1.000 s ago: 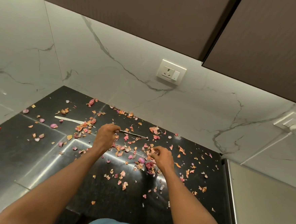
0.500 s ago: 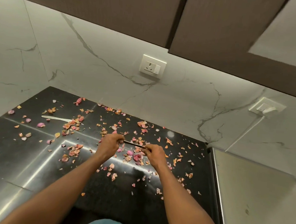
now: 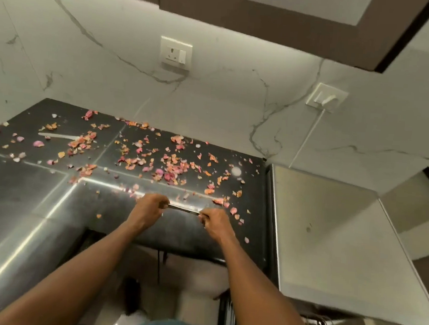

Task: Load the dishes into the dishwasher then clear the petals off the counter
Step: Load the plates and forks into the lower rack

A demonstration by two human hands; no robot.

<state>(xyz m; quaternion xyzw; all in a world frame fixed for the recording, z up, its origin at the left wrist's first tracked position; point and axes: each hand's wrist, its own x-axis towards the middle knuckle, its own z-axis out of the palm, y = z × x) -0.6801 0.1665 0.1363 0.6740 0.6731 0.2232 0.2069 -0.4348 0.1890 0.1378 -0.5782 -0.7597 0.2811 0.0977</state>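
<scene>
Between left hand (image 3: pixel 149 207) and right hand (image 3: pixel 214 222): thin utensil (image 3: pixel 183 209), both gripping; petals (image 3: pixel 170 167) beyond.

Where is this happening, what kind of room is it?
Most likely a home kitchen. A polished black counter meets a marble-look backsplash with a wall socket under dark upper cabinets. Both hands hold a thin metal utensil over the petal-strewn top.
</scene>
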